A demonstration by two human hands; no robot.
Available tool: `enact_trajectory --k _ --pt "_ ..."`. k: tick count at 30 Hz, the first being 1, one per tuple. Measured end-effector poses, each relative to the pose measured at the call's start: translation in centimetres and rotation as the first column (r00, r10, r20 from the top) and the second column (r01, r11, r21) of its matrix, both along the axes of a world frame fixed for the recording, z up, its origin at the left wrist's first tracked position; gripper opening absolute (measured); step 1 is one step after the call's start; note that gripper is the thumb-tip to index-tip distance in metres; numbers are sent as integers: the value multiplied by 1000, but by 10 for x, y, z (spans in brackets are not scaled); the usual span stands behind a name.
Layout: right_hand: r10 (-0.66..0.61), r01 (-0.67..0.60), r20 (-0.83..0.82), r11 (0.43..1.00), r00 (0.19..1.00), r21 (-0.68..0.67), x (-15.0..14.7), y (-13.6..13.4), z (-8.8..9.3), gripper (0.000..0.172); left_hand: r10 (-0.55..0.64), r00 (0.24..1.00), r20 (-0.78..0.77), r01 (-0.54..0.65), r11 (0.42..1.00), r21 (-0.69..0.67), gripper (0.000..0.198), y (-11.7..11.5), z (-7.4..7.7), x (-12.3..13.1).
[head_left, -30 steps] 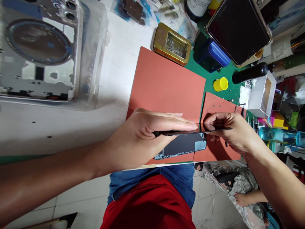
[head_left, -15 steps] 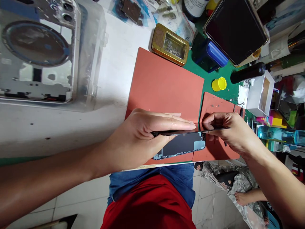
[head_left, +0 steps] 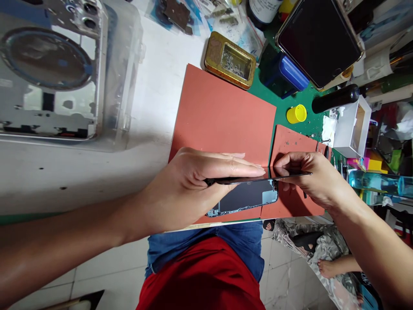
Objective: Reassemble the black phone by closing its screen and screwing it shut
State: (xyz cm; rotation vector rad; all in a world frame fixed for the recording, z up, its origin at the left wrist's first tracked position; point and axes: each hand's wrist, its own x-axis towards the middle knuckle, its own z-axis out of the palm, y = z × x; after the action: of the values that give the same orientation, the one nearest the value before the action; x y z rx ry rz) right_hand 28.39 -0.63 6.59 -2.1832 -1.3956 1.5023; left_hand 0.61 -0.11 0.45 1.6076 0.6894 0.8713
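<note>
A thin dark phone screen is held nearly edge-on between my hands. My left hand is closed on its left part, with straight fingers along one face and the thumb on the other side. At the other end, my right hand pinches the screen between thumb and fingers. Just below it an open phone body, dark inside with a pale blue patch, lies on the red mat. The left hand and the screen hide part of that body.
A clear plastic case with a phone housing stands at the left. Beyond the mat are a gold tin of small metal parts, a yellow cap and a propped phone. A second red mat lies to the right.
My hands, the screen and the phone body keep their places. The view has shifted very slightly, so the clear case sits a little further left.
</note>
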Motion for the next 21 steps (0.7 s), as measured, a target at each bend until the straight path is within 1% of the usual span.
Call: enact_trajectory --k 4,10,18,21 --pt "7 -7 -10 1000 1000 -3 1 0 0 8 -6 1000 1 6 1000 3 37 0 1 -1" --pt "5 -5 -6 1000 1000 5 -3 1 0 9 1 1000 22 -1 1000 8 38 -1 0 -1" --pt "28 -28 25 1000 999 3 -1 1 0 7 1 1000 6 -1 1000 -16 35 -1 0 -2" --pt "33 -34 23 999 999 7 0 0 0 10 6 1000 -11 -6 1000 -14 36 -1 -1 -2"
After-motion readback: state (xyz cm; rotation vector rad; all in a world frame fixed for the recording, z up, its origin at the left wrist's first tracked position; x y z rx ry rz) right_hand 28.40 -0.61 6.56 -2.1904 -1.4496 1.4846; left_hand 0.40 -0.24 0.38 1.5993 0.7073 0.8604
